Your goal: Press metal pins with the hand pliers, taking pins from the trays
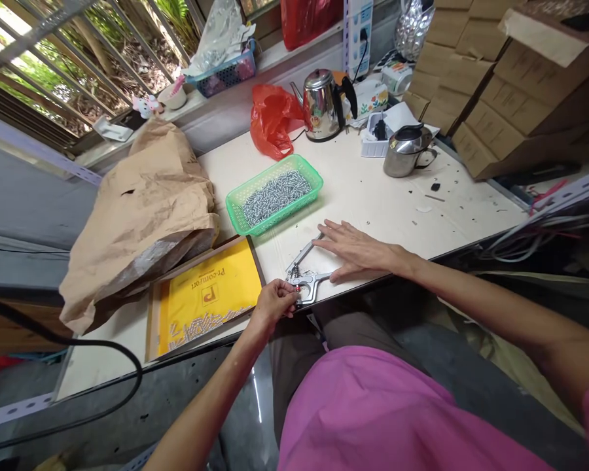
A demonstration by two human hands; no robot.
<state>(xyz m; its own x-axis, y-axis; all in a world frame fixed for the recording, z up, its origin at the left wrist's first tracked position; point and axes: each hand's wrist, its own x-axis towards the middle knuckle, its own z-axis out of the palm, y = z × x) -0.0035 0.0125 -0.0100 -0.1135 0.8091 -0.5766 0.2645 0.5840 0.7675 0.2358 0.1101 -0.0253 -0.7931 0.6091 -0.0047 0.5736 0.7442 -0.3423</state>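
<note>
A pair of silver hand-press pliers (314, 284) with a coil spring and a small red part lies at the table's front edge, its handles spread apart. My left hand (277, 299) is closed in a pinch at the jaw end, beside the red part; whatever sits between the fingertips is hidden. Over the handle ends, my right hand (351, 248) has its fingers stretched out and apart. Its fingertips reach the upper handle and its thumb is by the lower one. Behind the pliers stands a green basket (235, 216) of small metal pins. Similar small pieces (201, 325) lie in a shallow tray (154, 327) lined with yellow.
Crumpled brown paper (147, 196) covers the table's left side. Toward the back are a red plastic bag (275, 121), a steel kettle (320, 104), a steel teapot (405, 154) and a white box (373, 140). Cardboard boxes (525, 98) are stacked at right. A black cable (132, 366) loops at left.
</note>
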